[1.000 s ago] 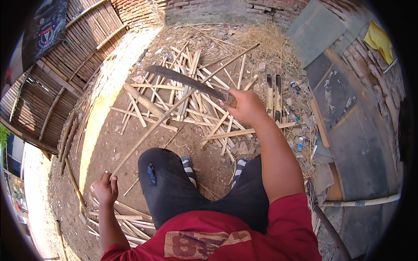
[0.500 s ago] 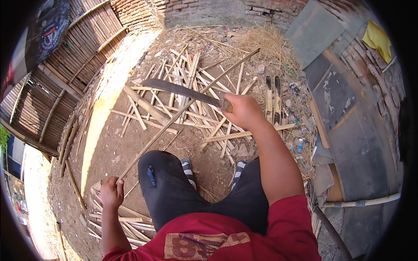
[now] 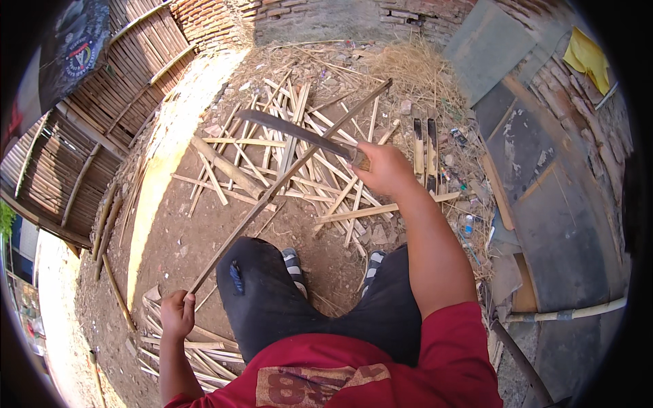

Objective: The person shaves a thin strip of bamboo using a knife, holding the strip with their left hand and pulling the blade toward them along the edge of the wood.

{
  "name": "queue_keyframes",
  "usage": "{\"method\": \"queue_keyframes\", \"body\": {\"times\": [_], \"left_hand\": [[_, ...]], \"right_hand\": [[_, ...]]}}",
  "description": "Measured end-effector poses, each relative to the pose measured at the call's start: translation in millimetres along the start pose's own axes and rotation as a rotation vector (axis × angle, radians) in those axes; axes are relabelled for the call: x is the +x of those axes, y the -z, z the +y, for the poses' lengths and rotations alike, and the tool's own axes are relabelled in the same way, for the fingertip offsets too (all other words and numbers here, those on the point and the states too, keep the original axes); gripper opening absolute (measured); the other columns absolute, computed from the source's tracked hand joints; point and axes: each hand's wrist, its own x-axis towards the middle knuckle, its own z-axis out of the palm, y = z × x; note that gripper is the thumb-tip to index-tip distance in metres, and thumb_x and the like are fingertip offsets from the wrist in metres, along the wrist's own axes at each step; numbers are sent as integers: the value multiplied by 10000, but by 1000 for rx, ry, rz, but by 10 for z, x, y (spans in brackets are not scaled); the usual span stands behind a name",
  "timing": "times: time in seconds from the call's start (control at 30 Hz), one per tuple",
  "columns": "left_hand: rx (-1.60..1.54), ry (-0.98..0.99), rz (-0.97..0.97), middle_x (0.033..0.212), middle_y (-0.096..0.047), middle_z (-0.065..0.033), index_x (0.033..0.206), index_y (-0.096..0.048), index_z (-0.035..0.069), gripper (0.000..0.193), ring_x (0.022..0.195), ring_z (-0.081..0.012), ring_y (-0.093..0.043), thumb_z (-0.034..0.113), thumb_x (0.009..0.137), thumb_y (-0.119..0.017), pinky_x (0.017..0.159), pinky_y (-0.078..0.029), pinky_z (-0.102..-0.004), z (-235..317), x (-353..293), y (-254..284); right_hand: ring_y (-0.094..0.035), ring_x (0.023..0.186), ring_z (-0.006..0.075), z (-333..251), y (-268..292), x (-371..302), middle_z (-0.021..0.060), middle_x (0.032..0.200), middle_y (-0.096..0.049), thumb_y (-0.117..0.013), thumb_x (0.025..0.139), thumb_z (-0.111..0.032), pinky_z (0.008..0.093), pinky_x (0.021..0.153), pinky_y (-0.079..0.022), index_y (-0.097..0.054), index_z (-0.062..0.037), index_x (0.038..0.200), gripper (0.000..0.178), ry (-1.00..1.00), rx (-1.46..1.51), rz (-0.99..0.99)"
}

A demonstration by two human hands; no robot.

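My right hand is closed around the handle of a machete, whose dark, curved blade points to the left. Under the blade runs a long, thin strip of wood or bamboo, slanting from lower left to upper right. Its near end is gripped in my left hand, beside my left knee. The blade crosses over the strip towards its far half; whether they touch I cannot tell. Ahead of my feet lies a loose pile of pale split strips.
A thick round pole lies at the pile's left edge. More pale strips lie by my left forearm. Two dark-faced split pieces rest right of the pile. Dark boards lean on the right, and a brick wall stands behind.
The machete has shifted slightly right, its tip rising a little. The strip's far end has come down and left, and my left hand has dropped slightly, still holding the strip.
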Motion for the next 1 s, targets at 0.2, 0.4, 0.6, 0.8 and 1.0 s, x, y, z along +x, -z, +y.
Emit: {"method": "queue_keyframes", "body": {"times": [0.2, 0.4, 0.6, 0.8, 1.0], "left_hand": [[29, -51, 34, 674, -522, -214, 738, -554, -14, 505, 655, -438, -538, 411, 1011, -559, 587, -397, -493, -93, -67, 38], [52, -36, 30, 687, -531, -209, 753, -564, -16, 453, 654, -426, -548, 359, 1008, -557, 585, -406, -475, -218, -155, 180], [7, 11, -4, 670, -551, -203, 752, -584, -15, 488, 649, -413, -575, 393, 1019, -556, 594, -424, -467, -17, -65, 88], [28, 12, -61, 697, -584, -211, 759, -595, -14, 519, 670, -413, -599, 432, 1021, -555, 599, -441, -465, 210, 153, 234], [313, -31, -4, 804, -636, -185, 843, -644, 30, 433, 749, -428, -631, 440, 979, -614, 647, -487, -497, 736, 725, 636]], "right_hand": [[-674, 796, 401, -308, -4, -54, 166, 772, -656, -806, 751, -239, 497, 691, -524, -589, -59, 882, 311, 337, -53, -46], [-701, 895, 390, 760, 56, 67, 190, 966, -732, -784, 840, -346, 443, 788, -566, -674, -97, 1294, 530, -246, 78, 292], [-679, 871, 400, -12, 47, -26, 163, 877, -702, -777, 805, -267, 485, 768, -547, -671, -92, 1014, 293, 79, -33, -47], [-686, 848, 373, -18, 64, -2, 148, 825, -692, -769, 806, -263, 489, 751, -537, -663, -115, 1005, 270, 93, -47, 26], [-679, 937, 344, 1, 286, -66, 143, 978, -697, -781, 853, -365, 470, 799, -538, -695, -101, 1090, 365, -12, -100, 238]]}}
